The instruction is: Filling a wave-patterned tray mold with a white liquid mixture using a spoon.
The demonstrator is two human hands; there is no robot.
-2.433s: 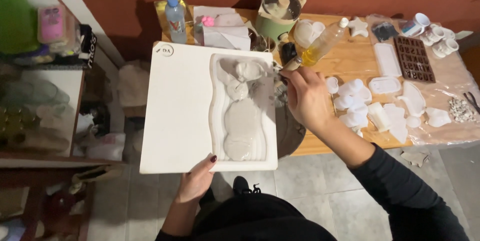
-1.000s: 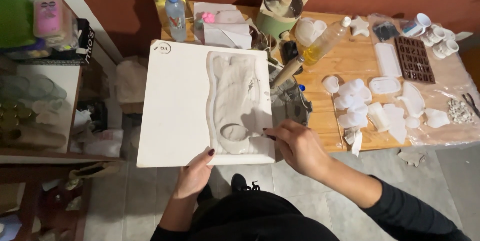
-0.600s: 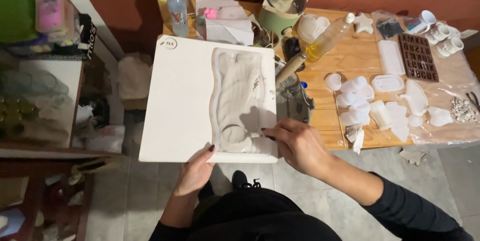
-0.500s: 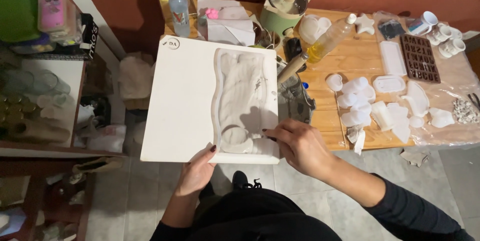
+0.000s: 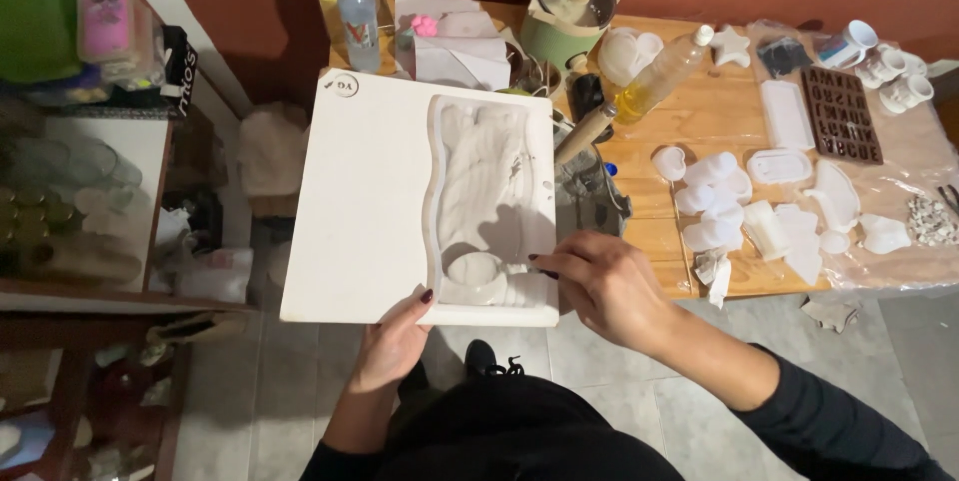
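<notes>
A large white rectangular mould slab [image 5: 380,201] with a long, wavy-edged recess sunk into its right half is held up over the floor, just left of the wooden table [image 5: 699,121]. The recess, pale grey inside, runs from the near edge toward the far edge, so its long axis points away from the person, parallel to the slab's longer side; a round hollow sits at its near end. The slab lies nearly flat, its far right corner overlapping the table's clutter.

The left hand [image 5: 395,336] supports the slab from below at the near edge, thumb curled over the top, fingers hidden underneath. The right hand [image 5: 599,286] has its fingers bent and pinched together at the slab's near right corner, tips touching the rim of the recess; whether they hold anything small I cannot tell.

By the look of it the step in hand is working at that corner of the recess, and the next move would call for a steady supporting hand and a careful fingertip pull.

Beyond, a clear plastic water bottle [image 5: 358,6], a green pot with glass lid [image 5: 569,11], small white moulds [image 5: 729,201] and a brown letter mould tray [image 5: 844,111].
</notes>
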